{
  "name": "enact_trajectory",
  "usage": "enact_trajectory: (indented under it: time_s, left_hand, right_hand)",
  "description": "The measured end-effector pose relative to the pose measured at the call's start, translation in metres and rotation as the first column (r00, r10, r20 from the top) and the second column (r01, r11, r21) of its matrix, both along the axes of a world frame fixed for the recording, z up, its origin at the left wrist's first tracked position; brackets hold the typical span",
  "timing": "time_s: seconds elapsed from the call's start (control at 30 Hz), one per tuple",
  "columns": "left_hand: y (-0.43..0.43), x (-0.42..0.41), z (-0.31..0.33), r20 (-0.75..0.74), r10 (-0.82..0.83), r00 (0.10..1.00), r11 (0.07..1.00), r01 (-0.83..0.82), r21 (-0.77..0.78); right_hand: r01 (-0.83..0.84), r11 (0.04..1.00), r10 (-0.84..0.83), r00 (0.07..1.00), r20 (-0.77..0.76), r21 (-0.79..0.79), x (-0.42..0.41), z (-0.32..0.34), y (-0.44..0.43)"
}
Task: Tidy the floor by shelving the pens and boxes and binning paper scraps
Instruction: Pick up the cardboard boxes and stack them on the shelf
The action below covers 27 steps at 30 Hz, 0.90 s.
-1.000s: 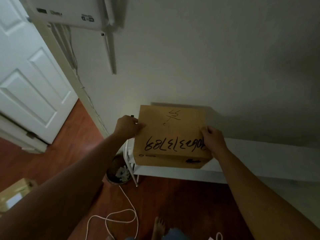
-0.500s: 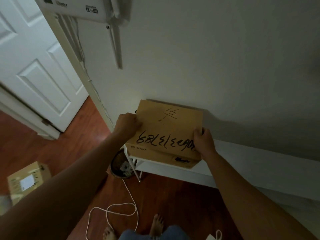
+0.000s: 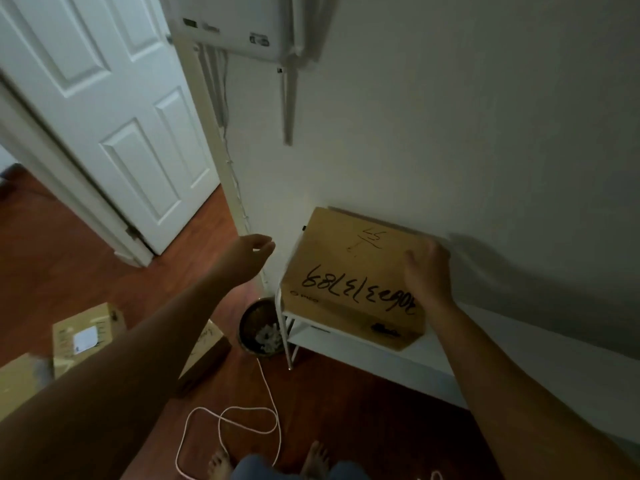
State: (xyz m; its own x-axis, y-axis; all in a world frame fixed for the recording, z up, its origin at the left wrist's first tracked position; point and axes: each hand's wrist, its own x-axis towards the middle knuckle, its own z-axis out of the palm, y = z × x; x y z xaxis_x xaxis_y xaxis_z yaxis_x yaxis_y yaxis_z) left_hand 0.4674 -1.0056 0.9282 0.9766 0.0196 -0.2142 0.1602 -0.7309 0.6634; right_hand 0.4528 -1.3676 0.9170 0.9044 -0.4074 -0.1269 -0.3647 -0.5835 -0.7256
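Cardboard box (image 3: 353, 278) is overhanging the shelf (image 3: 363, 344) edge, I think; my right hand (image 3: 427, 271) is resting flat, left hand (image 3: 251, 252) spread, so it is risking tipping.

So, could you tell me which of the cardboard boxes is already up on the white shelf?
The box with the handwritten number, under the right hand. The labelled box and its neighbours are on the floor.
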Motion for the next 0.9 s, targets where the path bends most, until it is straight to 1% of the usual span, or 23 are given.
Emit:
enact_trajectory:
  time_s: [0.07, 0.23, 0.4, 0.5, 0.67, 0.9]
  left_hand:
    - [0.017, -0.01, 0.002, -0.025, 0.033, 0.999, 0.999, -0.034, -0.017]
    - [0.073, -0.044, 0.009, -0.056, 0.172, 0.984, 0.983, -0.175, -0.058]
    - [0.142, -0.091, 0.013, -0.055, 0.316, 0.947, 0.946, -0.319, -0.056]
    - [0.196, -0.13, 0.009, -0.063, 0.44, 0.896, 0.892, -0.444, -0.085]
    - [0.281, -0.182, -0.001, -0.147, 0.625, 0.767, 0.751, -0.642, -0.153]
    - [0.404, -0.25, -0.021, -0.231, 0.712, 0.664, 0.641, -0.748, -0.172]
  right_hand:
    - [-0.056, 0.998, 0.056, 0.998, 0.031, -0.005, 0.005, 0.014, 0.017]
    - [-0.23, 0.971, 0.226, 0.972, 0.068, 0.058, 0.011, 0.039, 0.086]
    - [-0.416, 0.907, 0.408, 0.907, 0.108, 0.066, 0.016, 0.042, 0.163]
    - [-0.519, 0.85, 0.51, 0.854, 0.106, 0.093, 0.011, 0.04, 0.222]
    - [-0.631, 0.77, 0.629, 0.776, 0.05, 0.097, -0.001, 0.034, 0.311]
    - [-0.672, 0.734, 0.678, 0.733, -0.048, 0.101, -0.019, 0.022, 0.432]
